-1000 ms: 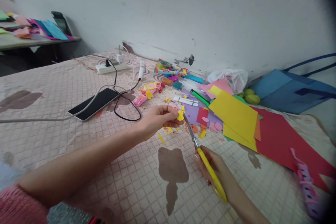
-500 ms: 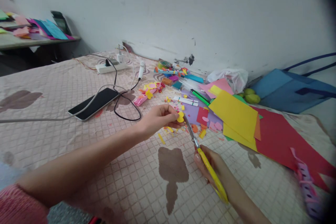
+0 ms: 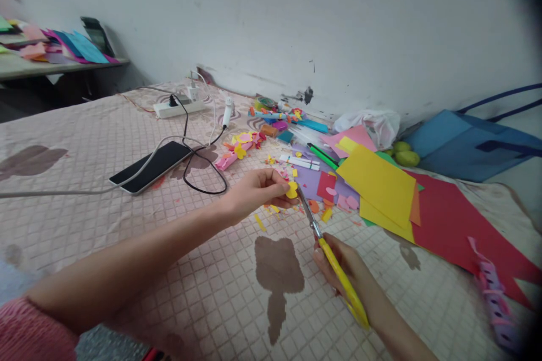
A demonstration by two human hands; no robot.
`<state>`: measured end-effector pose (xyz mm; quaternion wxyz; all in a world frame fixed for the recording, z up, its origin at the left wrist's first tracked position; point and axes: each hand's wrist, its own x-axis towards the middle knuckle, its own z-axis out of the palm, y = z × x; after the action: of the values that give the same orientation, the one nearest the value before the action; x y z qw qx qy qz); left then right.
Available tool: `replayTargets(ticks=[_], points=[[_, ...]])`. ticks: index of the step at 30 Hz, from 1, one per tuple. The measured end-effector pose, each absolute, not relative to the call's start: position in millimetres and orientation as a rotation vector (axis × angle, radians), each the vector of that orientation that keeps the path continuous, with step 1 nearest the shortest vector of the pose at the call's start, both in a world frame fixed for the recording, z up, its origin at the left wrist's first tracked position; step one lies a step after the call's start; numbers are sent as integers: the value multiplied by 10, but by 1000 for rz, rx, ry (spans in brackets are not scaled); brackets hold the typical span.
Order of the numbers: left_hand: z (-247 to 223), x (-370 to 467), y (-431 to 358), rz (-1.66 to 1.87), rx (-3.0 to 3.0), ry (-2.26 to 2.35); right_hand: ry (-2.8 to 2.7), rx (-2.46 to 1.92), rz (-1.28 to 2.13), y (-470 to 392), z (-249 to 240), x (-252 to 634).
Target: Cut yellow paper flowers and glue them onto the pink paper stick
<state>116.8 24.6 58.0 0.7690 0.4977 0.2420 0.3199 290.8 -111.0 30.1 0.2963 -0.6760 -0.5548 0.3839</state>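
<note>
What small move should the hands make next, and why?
Probably a slight turn of the yellow piece by the left hand, to feed its edge to the scissors: fingers pinch one side, while the blade tips sit by the other.

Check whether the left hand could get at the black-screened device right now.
Probably, with care: the left hand pinches a yellow paper piece, and a pale cable crosses the device, but most of it lies uncovered.
</note>
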Motion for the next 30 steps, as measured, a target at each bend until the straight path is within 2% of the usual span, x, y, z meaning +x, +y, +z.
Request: replayTargets(ticks=[30], points=[[576, 1131, 328, 694, 1165, 556, -1431, -1816, 1088, -1138, 236, 2953]])
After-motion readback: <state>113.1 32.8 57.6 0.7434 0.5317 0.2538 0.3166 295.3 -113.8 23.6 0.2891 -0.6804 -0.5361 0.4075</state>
